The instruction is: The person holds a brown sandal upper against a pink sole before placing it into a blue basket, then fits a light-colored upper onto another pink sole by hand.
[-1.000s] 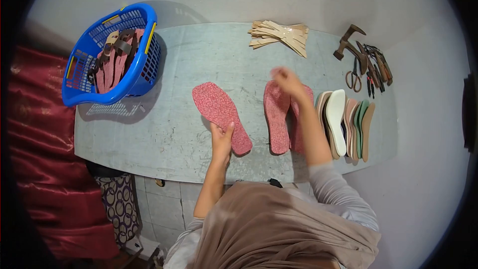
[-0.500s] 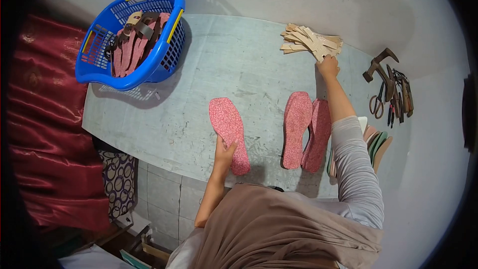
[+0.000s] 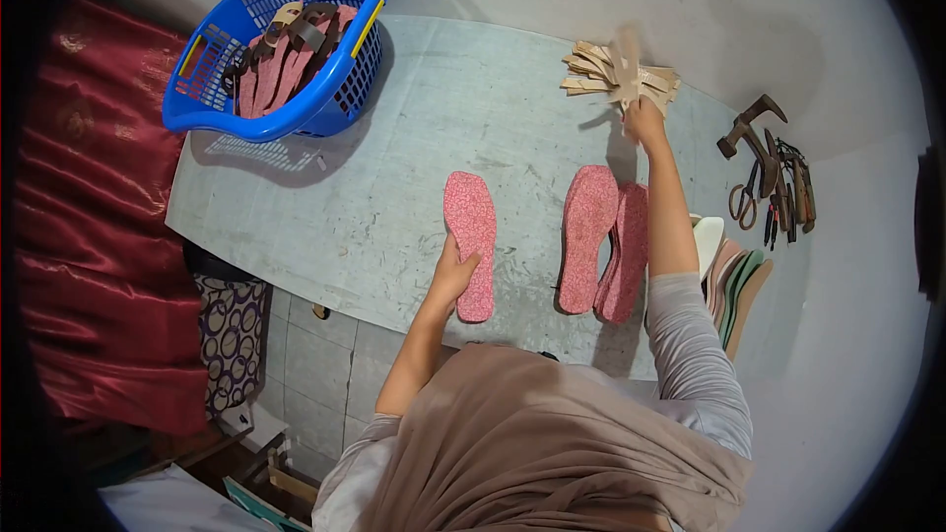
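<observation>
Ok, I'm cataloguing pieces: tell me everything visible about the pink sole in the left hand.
The pink sole is long and flat-looking, broad at its squared far end, narrower toward the person. A crackle-like pattern covers its upper face; the material is unclear. No strap shows on it. The left hand grips its left edge, thumb on top. It is over the table, left of the other pink soles; whether it touches the tabletop is unclear.

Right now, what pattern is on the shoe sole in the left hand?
The shoe sole is pink with a pale crackle pattern: head view.
</observation>
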